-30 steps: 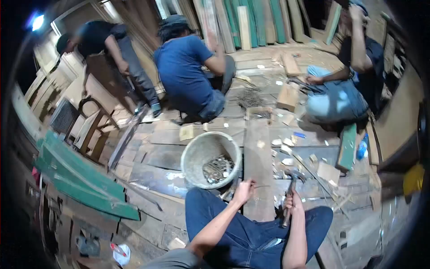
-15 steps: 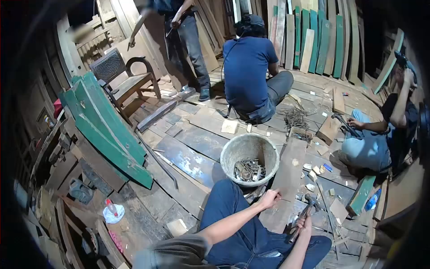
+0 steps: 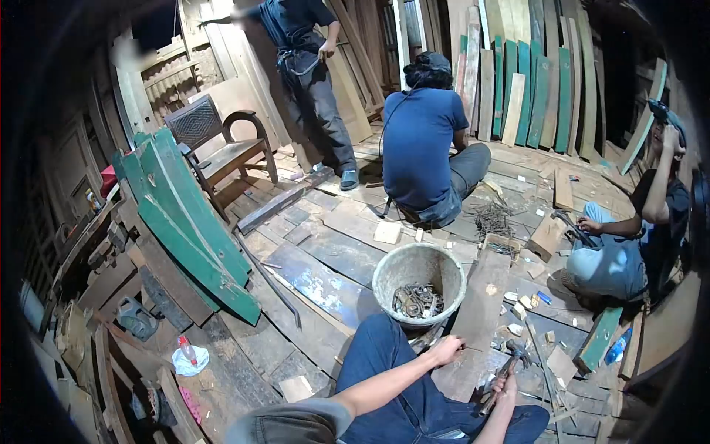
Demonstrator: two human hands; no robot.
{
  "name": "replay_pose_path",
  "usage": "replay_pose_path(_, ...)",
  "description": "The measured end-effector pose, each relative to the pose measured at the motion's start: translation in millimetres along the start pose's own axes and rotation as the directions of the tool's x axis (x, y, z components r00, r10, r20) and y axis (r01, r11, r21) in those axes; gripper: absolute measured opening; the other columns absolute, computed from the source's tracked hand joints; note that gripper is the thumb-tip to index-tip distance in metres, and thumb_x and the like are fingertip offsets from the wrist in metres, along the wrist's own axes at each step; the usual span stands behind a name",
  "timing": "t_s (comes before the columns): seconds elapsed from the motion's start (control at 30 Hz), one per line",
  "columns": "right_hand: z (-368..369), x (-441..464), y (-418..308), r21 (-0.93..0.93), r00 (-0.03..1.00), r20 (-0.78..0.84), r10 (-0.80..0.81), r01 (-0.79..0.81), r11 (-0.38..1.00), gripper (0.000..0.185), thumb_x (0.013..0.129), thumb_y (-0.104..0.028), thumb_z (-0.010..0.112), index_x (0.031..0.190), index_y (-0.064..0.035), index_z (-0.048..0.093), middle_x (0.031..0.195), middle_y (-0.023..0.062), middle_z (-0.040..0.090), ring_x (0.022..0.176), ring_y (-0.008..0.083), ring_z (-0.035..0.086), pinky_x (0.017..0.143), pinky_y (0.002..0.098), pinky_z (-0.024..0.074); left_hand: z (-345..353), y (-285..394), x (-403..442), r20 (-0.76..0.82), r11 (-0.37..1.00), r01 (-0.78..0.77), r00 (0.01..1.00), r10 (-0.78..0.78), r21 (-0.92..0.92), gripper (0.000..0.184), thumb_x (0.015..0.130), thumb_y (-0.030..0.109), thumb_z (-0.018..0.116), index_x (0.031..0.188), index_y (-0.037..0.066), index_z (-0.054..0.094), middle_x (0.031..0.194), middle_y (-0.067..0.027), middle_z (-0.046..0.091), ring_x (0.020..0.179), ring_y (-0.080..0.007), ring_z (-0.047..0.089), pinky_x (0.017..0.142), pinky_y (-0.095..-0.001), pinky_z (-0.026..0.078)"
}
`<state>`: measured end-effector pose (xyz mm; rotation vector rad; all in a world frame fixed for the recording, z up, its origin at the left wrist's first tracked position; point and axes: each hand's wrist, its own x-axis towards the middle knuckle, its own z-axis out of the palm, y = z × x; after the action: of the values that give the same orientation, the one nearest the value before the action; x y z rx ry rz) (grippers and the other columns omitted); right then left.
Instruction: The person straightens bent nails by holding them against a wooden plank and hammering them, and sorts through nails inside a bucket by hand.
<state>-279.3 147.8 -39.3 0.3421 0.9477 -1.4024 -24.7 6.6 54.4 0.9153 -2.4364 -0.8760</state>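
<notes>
My left hand (image 3: 447, 349) is closed in a pinch over a long wooden plank (image 3: 481, 296). A thin dark nail (image 3: 474, 348) seems to show at its fingertips. Wrapped round the handle of a hammer (image 3: 510, 361) is my right hand (image 3: 506, 386), beside the plank's right edge. The hammer's head points up and away from me. Just past my knee stands a grey bucket (image 3: 381, 285), with several bits of metal (image 3: 418, 300) at its bottom.
A seated person (image 3: 421, 148) has their back to me; another person (image 3: 610, 251) sits at right holding a hammer, and one stands (image 3: 314, 89) behind. Green boards (image 3: 188, 222) lean at left near a wooden chair (image 3: 229, 144). Wood scraps and a pile of nails (image 3: 494, 220) litter the floor.
The view has shifted a little, so the scene sits lower and further right. The standing person's arm has risen out to the side. Both my hands keep nearly the same pose.
</notes>
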Motion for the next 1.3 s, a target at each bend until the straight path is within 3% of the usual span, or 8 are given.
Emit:
replay_pose_path(0.13,23.3,-20.8,1.3,-0.017,0.993,-0.11,-0.052,0.051,0.999,0.054,0.089,-0.062,0.055,0.062,-0.0166,0.041,0.046,-0.0073,0.029,0.033,0.0065,0.027,0.029,0.022,0.0207,5.3,-3.1,0.1,0.009,1.0,0.002,1.0,-0.002,0.029,0.02,0.078,0.009,0.063,0.095,-0.001,0.063,0.09,-0.0219,0.065,0.087,-0.0391,0.064,0.075,-0.0453,0.052)
replay_pose_path(0.23,16.3,-12.7,-3.0,0.013,0.997,0.008,0.07,-0.07,0.997,0.056,0.089,-0.063,0.054,0.06,-0.0177,0.037,0.046,-0.0065,0.029,0.033,0.0072,0.027,0.029,0.0219,0.0208,6.1,-6.0,-1.1,0.028,0.999,0.007,1.0,-0.008,0.033,0.017,0.08,0.009,0.061,0.094,-0.001,0.064,0.09,-0.0215,0.065,0.087,-0.0394,0.064,0.075,-0.0457,0.052)
replay_pose_path(0.33,3.9,1.7,-4.0,0.019,0.996,-0.008,0.09,-0.09,0.996,0.056,0.089,-0.064,0.053,0.061,-0.0176,0.038,0.047,-0.0067,0.029,0.033,0.0068,0.028,0.029,0.0219,0.021,-3.1,-3.7,-3.4,0.054,0.993,-0.115,0.992,0.114,0.006,0.018,0.08,0.008,0.058,0.095,-0.001,0.064,0.09,-0.0226,0.065,0.087,-0.0395,0.064,0.076,-0.0462,0.052)
replay_pose_path(0.47,3.3,2.7,-1.3,0.052,0.998,-0.007,0.064,-0.064,0.997,0.056,0.088,-0.064,0.053,0.061,-0.0179,0.036,0.047,-0.0068,0.029,0.034,0.0066,0.028,0.029,0.0217,0.0211,-24.8,4.2,-3.3,0.074,0.989,-0.112,0.992,0.105,0.098,0.018,0.079,0.009,0.058,0.094,0.0,0.064,0.087,-0.0219,0.067,0.083,-0.0396,0.065,0.075,-0.0466,0.052)
replay_pose_path(0.73,4.4,3.8,-1.7,-0.01,0.999,0.011,0.049,-0.048,0.999,0.057,0.087,-0.066,0.054,0.061,-0.0183,0.035,0.047,-0.007,0.029,0.033,0.0061,0.028,0.029,0.0214,0.0213,-57.2,-1.5,5.2,0.46,0.949,-0.07,0.884,-0.084,0.308,0.028,0.083,0.024,0.065,0.103,0.004,0.065,0.093,-0.0195,0.067,0.09,-0.0371,0.065,0.076,-0.047,0.051)
replay_pose_path(0.87,-0.1,12.7,-5.6,-0.035,0.999,0.035,0.026,-0.025,0.999,0.058,0.088,-0.066,0.053,0.061,-0.0189,0.032,0.047,-0.0066,0.027,0.034,0.0071,0.026,0.029,0.0227,0.0192,-52.9,-15.9,14.4,0.477,0.95,-0.178,0.878,0.036,0.256,0.02,0.08,0.021,0.063,0.084,0.001,0.062,0.083,-0.021,0.066,0.08,-0.04,0.064,0.069,-0.0484,0.051)
replay_pose_path(1.07,-13.4,20.0,-6.7,-0.019,0.997,0.032,0.077,-0.076,0.997,0.055,0.088,-0.061,0.056,0.059,-0.017,0.038,0.046,-0.0069,0.031,0.033,0.0064,0.028,0.028,0.0217,0.0219,-33.1,-31.8,15.5,0.459,0.965,-0.179,0.885,0.074,0.19,0.035,0.075,0.016,0.068,0.104,0.0,0.056,0.086,-0.0208,0.068,0.082,-0.0395,0.066,0.073,-0.0473,0.052)
replay_pose_path(1.3,2.3,-3.8,-8.4,0.034,0.992,0.045,0.121,-0.123,0.992,0.055,0.088,-0.06,0.057,0.059,-0.0168,0.039,0.046,-0.0065,0.032,0.033,0.0067,0.029,0.028,0.0214,0.0222,-27.8,-28.0,11.1,0.41,0.986,-0.12,0.91,0.061,0.12,0.019,0.074,0.013,0.064,0.09,0.001,0.066,0.086,-0.0214,0.068,0.082,-0.0383,0.067,0.072,-0.0468,0.053)
